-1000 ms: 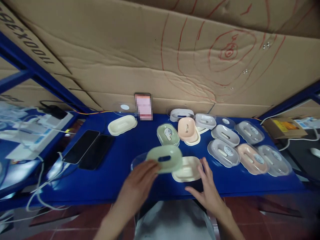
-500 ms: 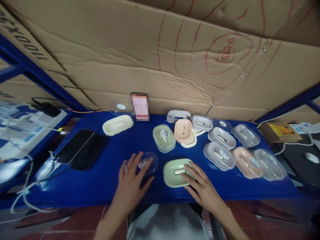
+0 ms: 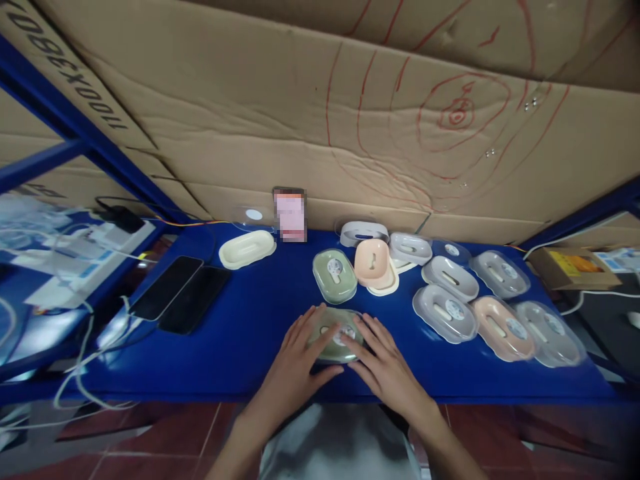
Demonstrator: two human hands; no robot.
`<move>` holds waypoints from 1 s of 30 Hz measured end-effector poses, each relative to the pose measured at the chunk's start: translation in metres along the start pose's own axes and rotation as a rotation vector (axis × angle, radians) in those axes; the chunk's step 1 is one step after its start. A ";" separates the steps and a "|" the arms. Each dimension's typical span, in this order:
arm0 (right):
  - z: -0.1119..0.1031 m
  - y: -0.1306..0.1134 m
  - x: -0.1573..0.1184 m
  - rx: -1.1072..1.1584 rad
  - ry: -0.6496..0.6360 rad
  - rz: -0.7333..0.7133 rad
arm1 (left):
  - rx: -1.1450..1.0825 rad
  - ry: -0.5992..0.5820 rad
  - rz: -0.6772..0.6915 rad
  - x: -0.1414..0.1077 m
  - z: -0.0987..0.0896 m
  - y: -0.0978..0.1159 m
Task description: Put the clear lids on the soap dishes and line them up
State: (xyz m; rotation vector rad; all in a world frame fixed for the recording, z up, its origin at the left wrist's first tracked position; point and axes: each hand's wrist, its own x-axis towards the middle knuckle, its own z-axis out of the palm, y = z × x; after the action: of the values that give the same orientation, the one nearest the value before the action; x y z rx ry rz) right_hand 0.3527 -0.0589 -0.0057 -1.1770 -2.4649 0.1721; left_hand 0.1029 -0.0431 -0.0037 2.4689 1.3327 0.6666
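Observation:
A green soap dish (image 3: 325, 352) lies on the blue table near its front edge, with a clear lid (image 3: 336, 319) over it bearing a round sticker. My left hand (image 3: 303, 350) is around the left side, fingers across the lid and thumb by the near edge. From the right, my right hand (image 3: 384, 353) holds the other side, its fingertips on the lid by the sticker. The fingers hide parts of the rim, so I cannot tell whether the lid sits fully down. Just behind is another lidded green soap dish (image 3: 336, 287).
Several grey and peach soap dishes stand on the right, among them a lidded peach one (image 3: 500, 327). A cream dish (image 3: 247, 250) and two dark phones (image 3: 170, 287) are on the left. An upright phone (image 3: 291, 217) leans against the cardboard (image 3: 225, 120). Cables (image 3: 90, 347) hang at the left.
My left hand has moved right with the clear lid, which now covers the green soap dish. My right hand stays at the dish's right side. The view has shifted slightly.

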 end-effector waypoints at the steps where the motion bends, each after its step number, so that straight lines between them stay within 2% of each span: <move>1: 0.000 0.000 0.000 -0.003 0.002 -0.002 | -0.016 -0.015 0.005 -0.001 -0.001 -0.006; 5: 0.006 -0.007 0.000 0.011 0.003 -0.028 | -0.079 -0.010 -0.008 -0.011 -0.007 -0.026; 10: 0.016 -0.017 0.006 0.034 0.005 -0.052 | -0.122 0.001 -0.069 -0.019 -0.015 -0.036; 14: 0.023 -0.023 0.012 0.033 -0.037 -0.052 | -0.146 -0.006 -0.116 -0.023 -0.015 -0.045; 20: 0.036 -0.032 0.027 0.041 -0.064 -0.101 | -0.131 0.051 -0.142 -0.035 -0.013 -0.064; 23: 0.034 -0.032 0.030 0.026 -0.049 -0.113 | -0.128 0.064 -0.154 -0.038 -0.012 -0.066; 30: 0.016 -0.020 0.041 0.076 0.018 -0.270 | -0.131 0.029 -0.154 -0.035 -0.012 -0.065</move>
State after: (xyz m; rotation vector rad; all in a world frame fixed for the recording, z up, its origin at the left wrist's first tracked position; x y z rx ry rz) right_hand 0.3088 -0.0396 -0.0019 -0.8003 -2.5460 0.1749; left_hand 0.0338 -0.0370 -0.0306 2.2363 1.4244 0.7297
